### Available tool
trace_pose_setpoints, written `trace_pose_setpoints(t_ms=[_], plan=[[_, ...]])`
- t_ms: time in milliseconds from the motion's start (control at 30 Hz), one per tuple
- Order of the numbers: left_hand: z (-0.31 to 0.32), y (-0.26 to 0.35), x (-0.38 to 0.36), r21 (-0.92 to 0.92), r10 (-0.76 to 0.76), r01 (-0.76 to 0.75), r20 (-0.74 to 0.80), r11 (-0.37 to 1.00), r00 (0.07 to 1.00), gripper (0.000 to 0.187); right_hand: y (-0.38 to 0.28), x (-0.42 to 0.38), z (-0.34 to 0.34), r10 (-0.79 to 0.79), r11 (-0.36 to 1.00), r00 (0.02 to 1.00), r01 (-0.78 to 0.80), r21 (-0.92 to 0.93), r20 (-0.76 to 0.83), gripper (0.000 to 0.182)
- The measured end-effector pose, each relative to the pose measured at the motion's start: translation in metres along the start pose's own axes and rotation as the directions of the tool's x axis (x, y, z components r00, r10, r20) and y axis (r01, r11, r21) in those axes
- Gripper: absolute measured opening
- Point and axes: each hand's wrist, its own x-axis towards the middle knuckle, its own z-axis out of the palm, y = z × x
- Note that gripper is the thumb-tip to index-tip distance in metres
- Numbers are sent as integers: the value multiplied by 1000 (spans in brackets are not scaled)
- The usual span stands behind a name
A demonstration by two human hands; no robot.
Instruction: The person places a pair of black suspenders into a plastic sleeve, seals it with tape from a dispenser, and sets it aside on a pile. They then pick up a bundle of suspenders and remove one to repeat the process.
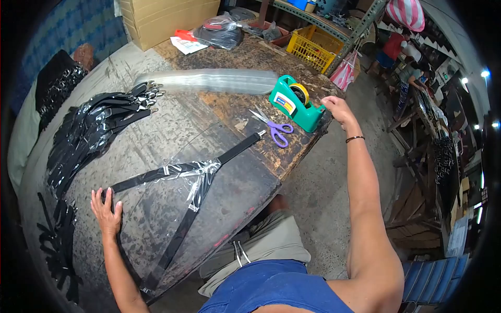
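Note:
A pair of black suspenders (172,245) lies spread in a Y on the worktable, with clear plastic wrap around its joint and a metal clip at the upper right end. My left hand (107,215) rests flat, fingers apart, at the suspenders' left end. At the table's right corner stands a green tape dispenser (309,117) with a yellow-cored roll. My right hand (338,110) pinches at the dispenser's cutting end; what is between the fingertips is too small to make out. Purple-handled scissors (279,134) lie partly open between the dispenser and the suspenders.
A pile of wrapped black suspenders (88,130) covers the table's left side. Clear plastic sleeves (209,81) lie across the back. Beyond are a cardboard box (169,21), a black plastic bag (222,34) and a yellow crate (310,49). People (391,49) stand far right.

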Motion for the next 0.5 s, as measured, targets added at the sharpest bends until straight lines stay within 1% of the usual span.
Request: trace_pose_setpoints(t_ms=[33,100,167,233,267,300,333,367,433,467,500], plan=[[-1,0,0,-3,8,-8,0,1000,1000,60,2,6,1,4,1000,1000,-4,3,-5,22],[-2,-2,0,-10,34,-34,-6,999,999,60,2,16,6,66,997,974,-54,-61,215,19],[-2,-2,0,6,23,-23,15,1000,1000,59,12,34,4,-9,992,941,52,-117,338,15],[3,-6,2,0,49,-49,11,999,999,59,-8,30,5,22,982,959,31,-185,281,12],[6,-8,1,15,34,-35,18,999,999,59,-13,29,6,33,986,968,9,-165,249,12],[5,-8,2,34,14,-15,26,999,1000,59,-12,33,8,-34,994,977,55,-96,209,13],[4,-8,2,30,6,-7,34,1000,999,59,-12,35,7,-11,987,984,39,-154,177,13],[2,-7,1,38,6,-8,37,999,999,59,-25,30,6,8,978,988,24,-209,151,12],[2,-7,2,12,23,-24,35,1000,999,59,-33,27,6,-10,959,991,48,-279,137,13],[3,-8,2,14,27,-28,24,1000,999,58,-32,28,5,-31,964,983,77,-254,179,15],[1,-7,2,19,17,-18,25,1000,1000,58,-30,26,4,-36,964,981,84,-251,189,15]])
